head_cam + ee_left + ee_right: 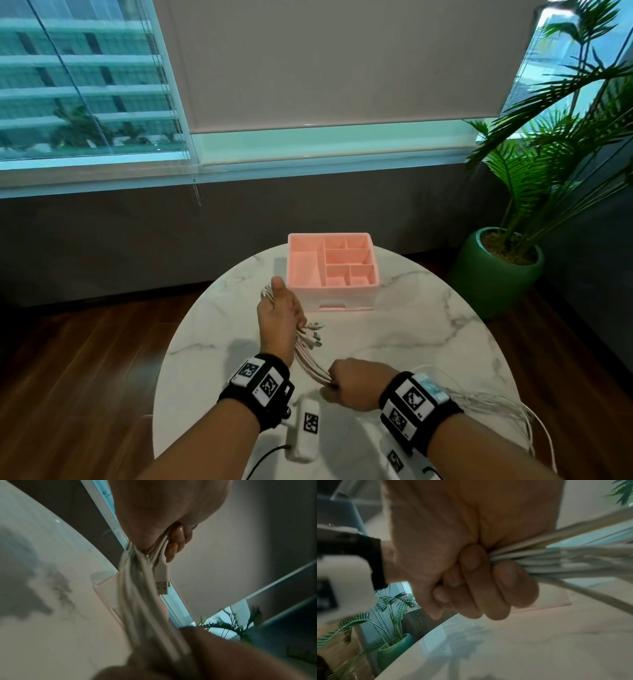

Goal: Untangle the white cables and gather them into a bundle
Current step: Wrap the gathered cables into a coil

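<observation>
No words, brands or numbers can be read anywhere. The only signs are black-and-white square code markers (267,386) on the wristbands (415,409) and on the small white boxes (307,429) beside them — patterns, perhaps machine-readable, not text.

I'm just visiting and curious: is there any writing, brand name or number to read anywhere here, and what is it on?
No readable words, brands or numbers in any view.
Wrist bands: only black-and-white square code patterns, not text.
White blocks below the wrists: the same kind of pattern.
USB plug on the white cables: no marking to make out.
Pink organiser: no label visible.
</observation>
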`<state>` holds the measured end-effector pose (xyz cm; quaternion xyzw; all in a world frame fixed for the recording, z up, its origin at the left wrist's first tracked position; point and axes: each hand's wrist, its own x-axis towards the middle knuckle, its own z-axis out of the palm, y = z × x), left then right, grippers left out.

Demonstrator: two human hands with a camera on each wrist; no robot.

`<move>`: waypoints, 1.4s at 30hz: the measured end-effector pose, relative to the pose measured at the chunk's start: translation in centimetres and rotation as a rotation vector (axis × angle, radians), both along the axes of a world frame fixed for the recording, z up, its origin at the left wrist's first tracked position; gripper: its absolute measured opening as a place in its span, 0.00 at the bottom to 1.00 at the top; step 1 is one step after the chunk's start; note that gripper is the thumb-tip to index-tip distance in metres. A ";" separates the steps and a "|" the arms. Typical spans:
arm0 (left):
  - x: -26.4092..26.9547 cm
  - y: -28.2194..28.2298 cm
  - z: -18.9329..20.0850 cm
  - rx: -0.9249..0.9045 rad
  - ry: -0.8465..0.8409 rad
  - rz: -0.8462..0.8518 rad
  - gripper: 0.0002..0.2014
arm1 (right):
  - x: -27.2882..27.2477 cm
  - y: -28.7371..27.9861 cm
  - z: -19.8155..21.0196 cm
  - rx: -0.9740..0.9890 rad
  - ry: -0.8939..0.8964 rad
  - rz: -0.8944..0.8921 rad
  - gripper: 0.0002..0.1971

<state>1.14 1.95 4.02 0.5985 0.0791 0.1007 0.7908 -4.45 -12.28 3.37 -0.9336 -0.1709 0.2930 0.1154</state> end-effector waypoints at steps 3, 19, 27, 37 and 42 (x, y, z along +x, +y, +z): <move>-0.3 0.2 -1.9 0.178 -0.061 -0.132 0.30 | 0.6 -0.4 1.5 -0.011 0.026 0.027 0.17; -1.6 -0.6 -4.0 0.468 0.126 -0.763 0.31 | 4.6 -3.2 7.0 0.171 -0.140 -0.034 0.10; -2.5 -0.7 -0.6 -0.082 0.445 -1.059 0.33 | 5.0 -4.5 6.1 0.604 0.048 -0.315 0.33; -2.5 -0.4 0.1 -0.050 0.303 -0.914 0.31 | 5.0 -4.0 5.4 0.727 0.119 -0.272 0.03; -2.5 -1.0 0.1 0.013 0.232 -0.710 0.30 | 5.6 -4.0 4.6 0.692 0.013 -0.336 0.21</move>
